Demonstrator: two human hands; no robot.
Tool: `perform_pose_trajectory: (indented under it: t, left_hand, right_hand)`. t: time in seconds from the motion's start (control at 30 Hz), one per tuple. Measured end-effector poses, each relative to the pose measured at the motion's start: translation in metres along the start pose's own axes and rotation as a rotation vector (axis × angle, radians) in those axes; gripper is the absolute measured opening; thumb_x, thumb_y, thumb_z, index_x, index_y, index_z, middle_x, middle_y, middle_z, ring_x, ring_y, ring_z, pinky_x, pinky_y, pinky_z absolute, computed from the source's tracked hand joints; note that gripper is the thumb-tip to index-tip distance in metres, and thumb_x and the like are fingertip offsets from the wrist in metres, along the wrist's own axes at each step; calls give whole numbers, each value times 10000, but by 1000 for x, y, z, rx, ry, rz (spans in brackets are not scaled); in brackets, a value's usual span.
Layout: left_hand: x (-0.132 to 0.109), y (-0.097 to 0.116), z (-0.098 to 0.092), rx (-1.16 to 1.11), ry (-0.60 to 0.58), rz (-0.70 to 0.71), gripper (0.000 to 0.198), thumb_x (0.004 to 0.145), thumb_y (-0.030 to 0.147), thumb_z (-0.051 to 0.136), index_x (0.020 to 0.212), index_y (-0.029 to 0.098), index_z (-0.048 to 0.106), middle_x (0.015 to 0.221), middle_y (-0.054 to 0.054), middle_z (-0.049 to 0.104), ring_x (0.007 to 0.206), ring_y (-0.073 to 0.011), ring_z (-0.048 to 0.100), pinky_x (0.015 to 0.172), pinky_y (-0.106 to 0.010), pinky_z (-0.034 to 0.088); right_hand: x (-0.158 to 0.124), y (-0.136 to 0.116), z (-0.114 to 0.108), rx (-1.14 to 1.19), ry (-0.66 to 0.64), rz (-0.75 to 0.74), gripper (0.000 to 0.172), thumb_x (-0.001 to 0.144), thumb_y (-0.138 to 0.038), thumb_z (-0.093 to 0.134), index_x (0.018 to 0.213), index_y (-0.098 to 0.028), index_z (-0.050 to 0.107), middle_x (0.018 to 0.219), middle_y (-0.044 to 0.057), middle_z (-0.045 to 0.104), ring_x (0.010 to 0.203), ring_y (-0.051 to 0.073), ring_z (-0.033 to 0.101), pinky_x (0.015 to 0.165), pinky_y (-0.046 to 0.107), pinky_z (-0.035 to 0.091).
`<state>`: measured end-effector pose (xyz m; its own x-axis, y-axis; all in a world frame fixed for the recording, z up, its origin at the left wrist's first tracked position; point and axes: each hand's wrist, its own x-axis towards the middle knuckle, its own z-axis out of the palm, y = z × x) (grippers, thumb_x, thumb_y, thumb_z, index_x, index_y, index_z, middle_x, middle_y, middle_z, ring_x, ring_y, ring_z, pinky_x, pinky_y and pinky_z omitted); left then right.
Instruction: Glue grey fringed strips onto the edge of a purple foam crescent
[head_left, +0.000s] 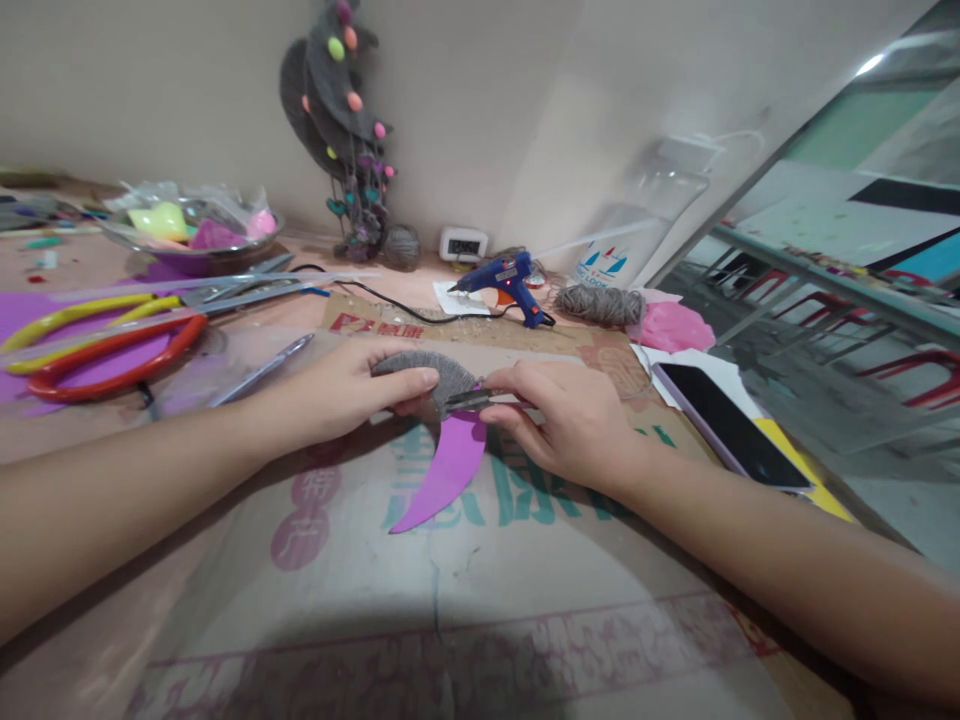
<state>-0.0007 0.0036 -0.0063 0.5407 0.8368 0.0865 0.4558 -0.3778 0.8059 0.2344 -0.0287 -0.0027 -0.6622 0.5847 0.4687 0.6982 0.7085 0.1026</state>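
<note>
A purple crescent-shaped cutout (448,470) lies on a printed cardboard sheet (450,580). Its upper half is wrapped in grey yarn (442,372). My left hand (341,390) grips the wrapped end, thumb pressed on top of the yarn. My right hand (562,415) pinches a strand of grey yarn right at the edge of the wrapping, fingers closed. Both hands rest on the cardboard, close together.
A blue glue gun (506,283) and a grey yarn bundle (600,304) lie behind the hands. Red and yellow scissors (112,340) and a pen (262,370) are at left. A phone (727,425) lies at right. A bowl (195,235) and a finished hanging decoration (341,110) stand at the back.
</note>
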Motion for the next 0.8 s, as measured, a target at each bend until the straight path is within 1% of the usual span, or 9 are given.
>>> perform_pose_trajectory:
  t: [0.17,0.27,0.33,0.43,0.5,0.57,0.63,0.73,0.8]
  left_hand:
    - [0,-1,0,-12,-15,16,305,862,416,489,688,176,560,659,25,579,621,-116,526,565,-222,387]
    - [1,0,0,-15,-15,26,319,862,429,482,691,176,572,648,27,575,615,-114,523,566,-221,388]
    - [0,-1,0,-7,-18,9,342,863,448,475,683,174,571,642,24,573,602,-112,518,554,-220,383]
    - [0,-1,0,-16,9,-66,401,851,512,466,656,173,552,624,19,579,561,-110,514,518,-220,376]
    - [-1,0,0,-17,33,-111,435,839,545,465,626,173,537,593,19,577,524,-108,506,490,-219,370]
    - [-2,2,0,-19,50,-139,423,825,542,490,630,172,555,592,15,598,532,-115,528,491,-218,384]
    - [-2,4,1,-61,46,-150,350,796,509,553,713,175,615,660,6,656,597,-131,580,533,-220,427]
    - [-1,4,3,-106,8,-149,307,751,480,627,856,195,669,787,0,711,684,-147,624,592,-230,466]
    - [-1,2,4,-59,-3,-148,327,752,508,618,802,191,678,745,1,704,651,-145,615,549,-223,445]
  right_hand:
    - [-1,1,0,63,26,25,286,906,-424,500,983,-169,604,781,28,657,713,149,592,639,260,375]
    - [-2,0,-1,167,66,100,309,884,-444,526,1014,-172,593,769,23,641,655,131,563,613,244,377]
    - [-2,0,-1,254,74,175,343,825,-463,599,1004,-171,594,751,14,632,621,121,544,581,231,374]
    - [1,0,2,400,-5,318,253,738,-380,696,861,-168,633,687,-7,623,593,108,532,554,220,366]
    - [4,-2,5,555,-96,447,160,752,-321,673,789,-167,654,666,-10,630,583,104,539,543,218,373]
    - [8,-6,6,750,-182,589,165,775,-328,639,764,-165,660,664,-5,639,576,105,551,532,217,390]
    - [11,-11,7,951,-238,701,204,795,-359,610,738,-166,640,664,1,644,583,110,575,548,223,421]
    - [13,-17,7,1114,-263,775,224,816,-376,583,721,-174,612,664,4,649,607,120,606,592,238,461]
    - [13,-19,7,1098,-259,768,226,809,-386,595,729,-176,623,672,1,650,609,116,603,587,233,461]
